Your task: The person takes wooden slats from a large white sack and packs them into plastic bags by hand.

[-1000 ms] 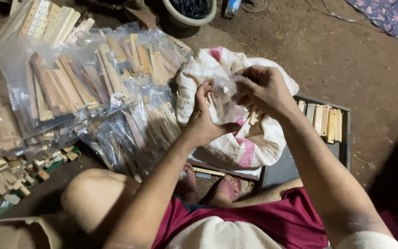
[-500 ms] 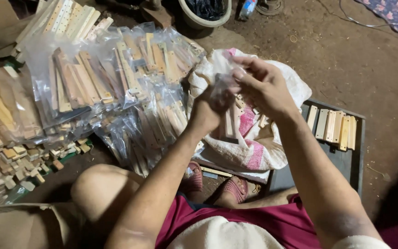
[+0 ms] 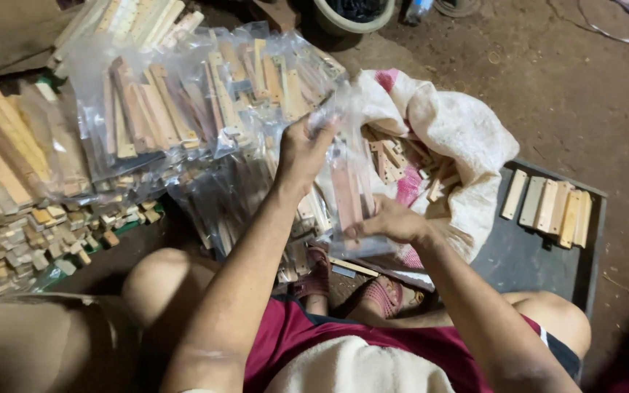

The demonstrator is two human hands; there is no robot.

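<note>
My left hand point(image 3: 301, 151) grips the top edge of a clear plastic bag point(image 3: 349, 191) that holds several flat wooden sticks. My right hand point(image 3: 391, 222) holds the lower part of the same bag from below and to the right. The bag hangs upright between both hands, above my sandalled feet point(image 3: 358, 284). Just behind it lies an open white cloth sack point(image 3: 460, 131) with loose wooden pieces inside.
A heap of clear bags filled with wooden sticks point(image 3: 183, 109) lies at the left and centre. Small wooden blocks point(image 3: 30, 233) are piled at far left. A dark tray point(image 3: 547, 255) with a row of pale wooden slats point(image 3: 547, 204) sits on the right. Dirt floor beyond.
Both hands were together up at the sack's mouth. Now my right hand has dropped down along the bag, and the bag is stretched upright between the hands.
</note>
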